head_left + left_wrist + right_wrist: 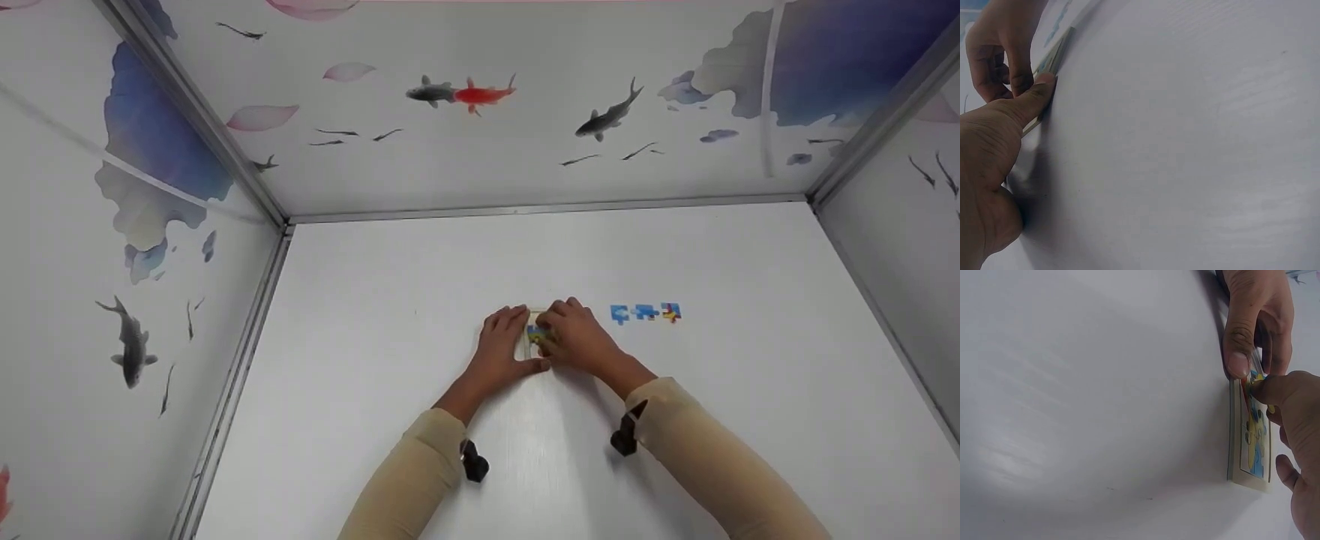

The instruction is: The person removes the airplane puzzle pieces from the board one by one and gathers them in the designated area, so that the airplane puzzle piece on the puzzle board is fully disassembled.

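A small framed jigsaw puzzle board point(527, 350) lies on the white table between both hands. My left hand point(501, 352) grips its left side, the thumb on the near rim and the fingers toward the far corner. Over the board's right part, my right hand point(581, 337) pinches a small puzzle piece against the surface; the fingers mostly hide that piece. In the right wrist view, blue, yellow and red pieces point(1258, 464) lie inside the pale frame point(1249, 482). The left thumb point(1044, 79) presses the frame's edge in the left wrist view.
Three loose puzzle pieces lie in a row right of the board: a blue one point(619, 313), another mostly blue point(645, 311) and a multicoloured one point(671, 312). White walls with painted fish point(487, 95) and metal edging point(517, 213) bound the table.
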Demonstrator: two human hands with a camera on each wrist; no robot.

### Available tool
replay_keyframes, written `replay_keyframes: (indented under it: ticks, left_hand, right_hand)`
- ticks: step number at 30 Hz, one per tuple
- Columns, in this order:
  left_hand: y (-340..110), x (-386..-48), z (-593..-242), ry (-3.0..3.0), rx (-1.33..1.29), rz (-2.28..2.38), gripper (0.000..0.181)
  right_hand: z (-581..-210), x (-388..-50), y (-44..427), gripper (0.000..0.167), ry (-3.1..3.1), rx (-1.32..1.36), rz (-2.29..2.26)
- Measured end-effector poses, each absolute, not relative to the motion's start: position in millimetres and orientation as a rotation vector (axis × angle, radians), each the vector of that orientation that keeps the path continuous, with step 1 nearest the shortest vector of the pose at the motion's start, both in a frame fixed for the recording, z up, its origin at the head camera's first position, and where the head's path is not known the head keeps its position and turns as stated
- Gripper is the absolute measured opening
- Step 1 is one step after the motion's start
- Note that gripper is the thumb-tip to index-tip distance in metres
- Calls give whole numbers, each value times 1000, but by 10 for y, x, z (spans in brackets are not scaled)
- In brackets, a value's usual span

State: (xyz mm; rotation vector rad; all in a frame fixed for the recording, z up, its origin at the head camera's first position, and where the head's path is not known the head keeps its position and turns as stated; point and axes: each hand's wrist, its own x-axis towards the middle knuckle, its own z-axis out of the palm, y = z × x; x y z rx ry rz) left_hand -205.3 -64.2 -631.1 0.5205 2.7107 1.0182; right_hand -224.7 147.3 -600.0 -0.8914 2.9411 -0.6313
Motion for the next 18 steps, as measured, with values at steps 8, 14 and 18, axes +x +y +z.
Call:
replay_keyframes:
  ticks: [8,14,18]
  left_hand:
    - [-642,-2051,-6303,2717,519,1021,101]
    - [-643,-2052,-6313,2719,529,1034,101]
    - [-645,-2048,-6312,2706,529,1050,102]
  right_hand:
    - [-6016,-2258,1474,35,2967,-896,-609]
    - [-6003,-2250,1531,31,2963,-880,-717]
    - [-5986,-2233,1630,29,2969,-883,-762]
